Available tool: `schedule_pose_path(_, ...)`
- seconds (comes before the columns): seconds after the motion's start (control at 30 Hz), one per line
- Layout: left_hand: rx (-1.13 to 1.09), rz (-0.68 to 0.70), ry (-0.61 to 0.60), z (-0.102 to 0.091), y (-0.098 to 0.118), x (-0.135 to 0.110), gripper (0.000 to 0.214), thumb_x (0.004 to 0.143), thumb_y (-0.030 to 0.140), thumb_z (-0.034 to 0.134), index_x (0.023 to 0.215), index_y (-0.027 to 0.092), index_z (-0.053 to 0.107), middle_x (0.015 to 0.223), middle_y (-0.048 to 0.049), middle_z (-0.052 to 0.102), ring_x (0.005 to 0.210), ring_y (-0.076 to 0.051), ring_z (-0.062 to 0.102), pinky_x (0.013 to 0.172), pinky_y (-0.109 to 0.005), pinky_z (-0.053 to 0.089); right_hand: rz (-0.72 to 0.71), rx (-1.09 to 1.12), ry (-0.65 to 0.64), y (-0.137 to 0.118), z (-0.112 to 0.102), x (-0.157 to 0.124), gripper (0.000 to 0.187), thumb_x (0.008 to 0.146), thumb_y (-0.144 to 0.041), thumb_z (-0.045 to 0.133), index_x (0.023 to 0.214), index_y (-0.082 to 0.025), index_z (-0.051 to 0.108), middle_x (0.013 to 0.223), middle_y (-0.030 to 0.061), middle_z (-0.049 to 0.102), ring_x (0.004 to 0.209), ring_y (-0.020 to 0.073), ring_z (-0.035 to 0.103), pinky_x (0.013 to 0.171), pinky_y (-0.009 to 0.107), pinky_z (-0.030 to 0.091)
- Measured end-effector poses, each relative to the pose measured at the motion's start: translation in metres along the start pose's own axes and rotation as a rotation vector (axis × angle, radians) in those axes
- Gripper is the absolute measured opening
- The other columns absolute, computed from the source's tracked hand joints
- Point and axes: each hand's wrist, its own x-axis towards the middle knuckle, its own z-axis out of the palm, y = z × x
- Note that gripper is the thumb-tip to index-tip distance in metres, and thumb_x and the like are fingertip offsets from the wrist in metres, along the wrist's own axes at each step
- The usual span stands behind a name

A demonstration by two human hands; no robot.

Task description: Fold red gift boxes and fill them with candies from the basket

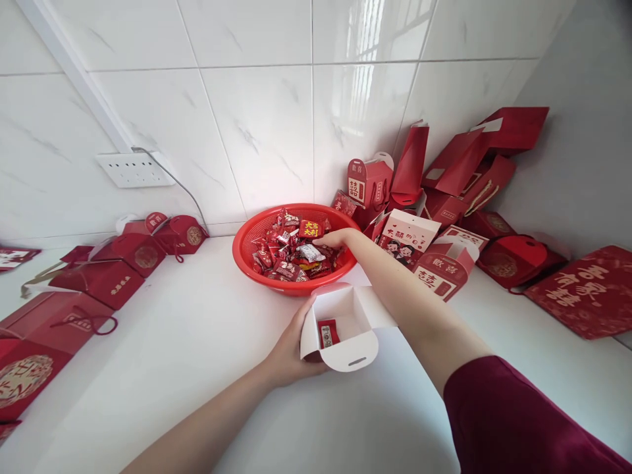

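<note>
My left hand (pixel 291 352) grips the side of a small open white gift box (pixel 345 329) on the white counter; one red wrapped candy (pixel 328 333) lies inside it. My right hand (pixel 334 239) reaches into a red plastic basket (pixel 247 253) full of red wrapped candies (pixel 291 253), fingers curled down among them. Whether they hold a candy is hidden.
Closed red gift boxes (pixel 99 280) line the counter at the left. More red and white boxes (pixel 434 253) and red paper bags (pixel 464 164) pile in the right corner. A wall socket (pixel 133 169) with a cable sits on the tiled wall.
</note>
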Motion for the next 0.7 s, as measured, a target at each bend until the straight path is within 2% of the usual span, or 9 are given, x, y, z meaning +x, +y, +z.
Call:
schedule_pose_path(0.07,0.008,-0.003,-0.005,0.0,0.0,0.0,0.118,0.067,0.026,0.084,0.156,0.03,0.006,0.157,-0.0132,0.026,0.141,-0.038,0.032,0.114,-0.053,0.035,0.029,0.052,0.012,0.004,-0.002,0.004,0.054,0.096,-0.062,0.042,0.121,-0.016,0.058,0.098,0.0099,0.069,0.079,0.0203,0.064,0.07,0.03,0.053)
schedule_pose_path(0.13,0.002,0.004,-0.009,0.0,0.001,0.0,0.116,0.067,0.024,0.084,0.155,0.03,0.009,0.158,-0.0128,0.025,0.142,-0.038,0.031,0.114,-0.054,0.033,0.045,0.087,0.01,0.006,-0.005,0.006,0.056,0.096,-0.065,0.038,0.117,-0.016,0.059,0.091,0.008,0.068,0.071,0.0186,0.062,0.067,0.03,0.052)
schedule_pose_path(0.27,-0.047,0.041,0.015,0.002,0.001,0.001,0.115,0.067,0.022,0.084,0.155,0.032,0.011,0.16,-0.0105,0.02,0.144,-0.038,0.027,0.116,-0.053,0.032,0.035,0.094,-0.061,0.006,-0.011,0.006,0.059,0.095,-0.065,0.038,0.081,-0.015,0.064,0.06,0.0037,0.056,0.051,0.0148,0.049,0.057,0.028,0.047)
schedule_pose_path(0.33,-0.057,0.049,0.022,0.003,0.0,0.001,0.116,0.067,0.023,0.084,0.155,0.034,0.01,0.16,-0.0102,0.02,0.144,-0.038,0.028,0.115,-0.054,0.032,0.024,0.077,-0.084,0.005,-0.012,0.006,0.061,0.096,-0.063,0.036,0.064,-0.016,0.058,0.049,0.0013,0.045,0.044,0.0129,0.04,0.052,0.027,0.042)
schedule_pose_path(0.43,-0.048,0.053,0.031,0.003,0.0,0.001,0.116,0.066,0.024,0.085,0.155,0.035,0.011,0.16,-0.0103,0.02,0.143,-0.039,0.028,0.115,-0.055,0.032,0.003,0.061,-0.085,0.005,-0.013,0.006,0.062,0.098,-0.06,0.036,0.055,-0.018,0.048,0.044,-0.0018,0.036,0.041,0.0111,0.034,0.049,0.026,0.039)
schedule_pose_path(0.57,-0.035,0.036,0.014,0.001,0.001,0.001,0.116,0.067,0.026,0.084,0.154,0.037,0.009,0.158,-0.0097,0.025,0.141,-0.038,0.033,0.113,-0.054,0.035,0.004,0.039,-0.063,0.004,-0.01,0.003,0.055,0.096,-0.056,0.046,0.061,-0.016,0.055,0.05,0.0001,0.047,0.044,0.0115,0.042,0.051,0.025,0.043)
schedule_pose_path(0.7,0.072,0.056,0.041,0.001,-0.002,-0.001,0.116,0.067,0.032,0.085,0.154,0.04,0.008,0.155,-0.0091,0.03,0.137,-0.039,0.039,0.11,-0.055,0.038,-0.008,0.022,-0.052,0.001,-0.009,-0.007,0.033,0.089,-0.045,0.065,0.08,-0.013,0.067,0.07,0.004,0.065,0.057,0.0134,0.056,0.059,0.025,0.049)
